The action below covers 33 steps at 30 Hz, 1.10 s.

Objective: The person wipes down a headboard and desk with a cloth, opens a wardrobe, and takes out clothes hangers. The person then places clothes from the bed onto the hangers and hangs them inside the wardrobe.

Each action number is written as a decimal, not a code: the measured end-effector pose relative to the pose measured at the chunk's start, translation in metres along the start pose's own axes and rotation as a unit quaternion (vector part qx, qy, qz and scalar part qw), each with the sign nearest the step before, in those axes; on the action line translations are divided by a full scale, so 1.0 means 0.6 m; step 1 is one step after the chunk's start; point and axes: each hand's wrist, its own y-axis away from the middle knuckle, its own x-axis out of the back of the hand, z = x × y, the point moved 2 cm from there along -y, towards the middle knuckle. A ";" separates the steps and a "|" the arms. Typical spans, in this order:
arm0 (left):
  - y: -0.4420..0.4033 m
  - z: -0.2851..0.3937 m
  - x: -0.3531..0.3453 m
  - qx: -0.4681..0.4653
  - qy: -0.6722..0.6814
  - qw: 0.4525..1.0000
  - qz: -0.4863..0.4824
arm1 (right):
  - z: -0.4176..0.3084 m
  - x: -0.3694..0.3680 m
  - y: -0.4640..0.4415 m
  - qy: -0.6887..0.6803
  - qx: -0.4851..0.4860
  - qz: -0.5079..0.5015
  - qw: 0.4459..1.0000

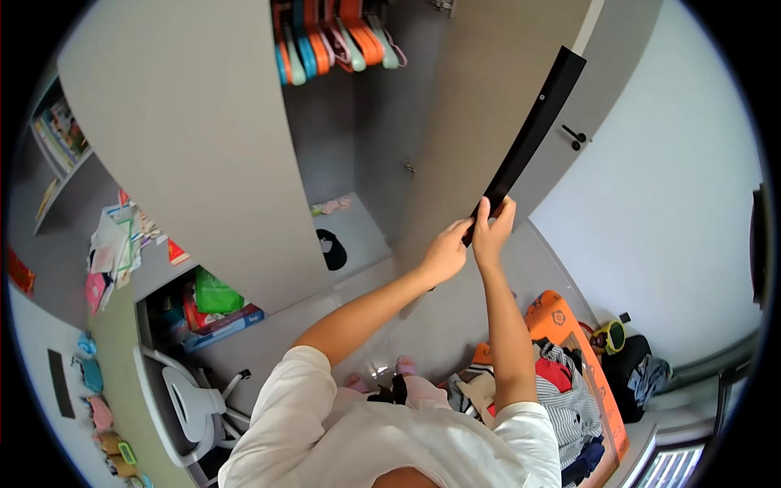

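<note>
A long, flat black bar [533, 126] with a small round pale spot near its far end slants up to the right. My left hand [446, 254] is closed around its lower part. Just to the right, my right hand [493, 229] grips the same bar, thumb pointing along it. Behind the bar stands the open wardrobe door [480, 106]; whether they touch, I cannot tell. The wardrobe [321, 122] has several coloured hangers [342, 45] on top. A black cap [331, 249] and some small pinkish cloth [333, 205] lie on its floor.
A grey door with a black handle [574, 137] stands at right. Piled clothes [565, 407] lie on an orange box [553, 313] beside my right arm. At left are a white chair [191, 403], a cluttered desk [154, 272] and a bookshelf [61, 134].
</note>
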 end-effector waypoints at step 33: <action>0.008 -0.166 0.394 0.099 -0.314 0.859 0.392 | -0.153 -0.452 0.029 -0.192 0.126 -0.289 0.929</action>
